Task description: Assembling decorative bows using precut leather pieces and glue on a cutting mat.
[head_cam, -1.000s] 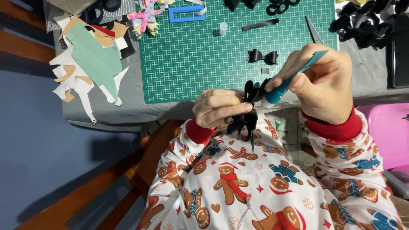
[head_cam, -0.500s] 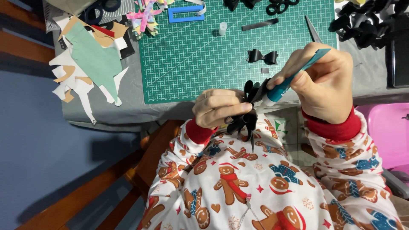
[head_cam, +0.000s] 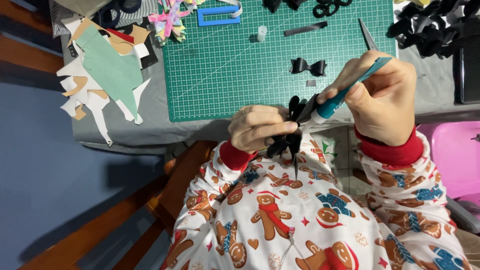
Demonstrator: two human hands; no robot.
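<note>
My left hand [head_cam: 258, 128] pinches a black bow [head_cam: 291, 134] with looped petals, held just off the near edge of the green cutting mat [head_cam: 225, 65]. My right hand [head_cam: 382, 97] grips a teal glue pen [head_cam: 347, 91], whose white tip touches the bow's centre. A thin black strip hangs down from the bow over my lap.
A finished black bow [head_cam: 308, 66], a small black scrap, scissors [head_cam: 369, 36], a black strip and a white cap lie on the mat. Paper scraps [head_cam: 102, 70] pile at the left. Black bow pieces [head_cam: 430, 25] heap at the right. A pink stool [head_cam: 457, 155] stands beside me.
</note>
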